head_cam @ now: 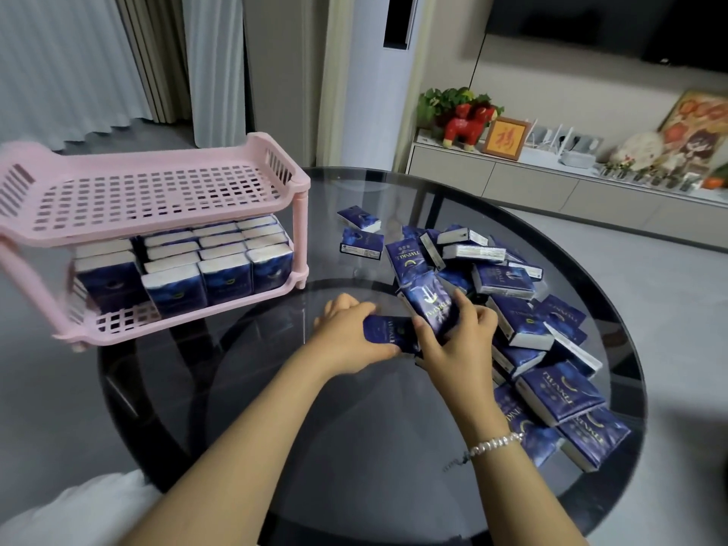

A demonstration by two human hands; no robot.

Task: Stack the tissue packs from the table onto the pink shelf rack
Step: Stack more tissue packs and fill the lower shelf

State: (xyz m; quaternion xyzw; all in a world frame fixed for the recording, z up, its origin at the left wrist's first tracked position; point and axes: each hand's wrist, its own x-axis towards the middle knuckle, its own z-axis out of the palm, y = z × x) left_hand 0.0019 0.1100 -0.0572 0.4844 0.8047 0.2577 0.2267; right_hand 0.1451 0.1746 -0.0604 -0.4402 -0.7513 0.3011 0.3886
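- Hands meeting at the centre of a round dark glass worktop (pixel 275 407), seen from above and behind.
- Left hand (pixel 346 333) curled over one end of a flat-lying tissue pack (pixel 388 333), thumb beneath, fingers (pixel 354 307) bent over the top edge.
- Right hand (pixel 459 340) gripping a second pack (pixel 427 303) tilted up on end, thumb on the printed face, fingers wrapped behind; beaded bracelet (pixel 494 443) at the wrist.
- Loose heap of packs (pixel 524 321) spread just right of the hands, lying at all angles, some overlapping.
- Pink shelf rack (pixel 149 199) standing on the left of the worktop: lower tier packed with upright packs (pixel 205 266) in rows, top tier bare.
- Likely handling: small, light, soft-sided packs in glossy film, so probably slippery and slightly squashy rather than fragile.
- Best hold, judging by shape: across the two narrow long edges, thumb on one and fingers on the other, leaving the broad faces free for stacking.
- Several gathered at once would probably slide apart unless squeezed end to end.
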